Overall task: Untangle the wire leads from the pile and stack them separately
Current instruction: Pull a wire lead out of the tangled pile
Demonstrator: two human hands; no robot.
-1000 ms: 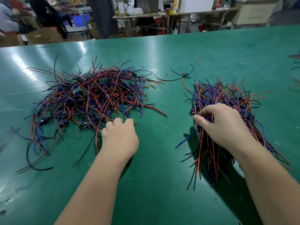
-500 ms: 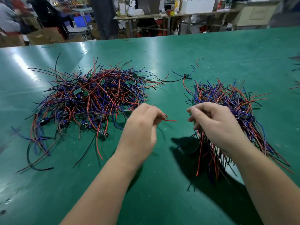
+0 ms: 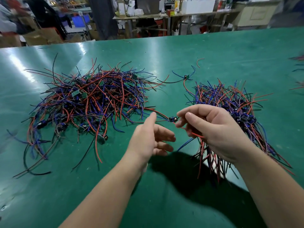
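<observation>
One lead up and out of the tangle, held between the two heaps.

The right hand (image 3: 217, 132) pinched a single lead (image 3: 172, 119) by its small black module, with its thin red and blue tails trailing left toward the tangled pile (image 3: 92, 99). The left hand (image 3: 148, 140) hung open beside it, fingers loose, gripping nothing. The step looked like drawing this lead free. Next up, a gentle pull, then laying it lengthwise on the combed stack (image 3: 230, 99) at right. The wires were slim, springy and glossy in red, blue and black, on a smooth, shiny green table (image 3: 49, 195). A stray lead (image 3: 186, 77) lay between the heaps.
</observation>
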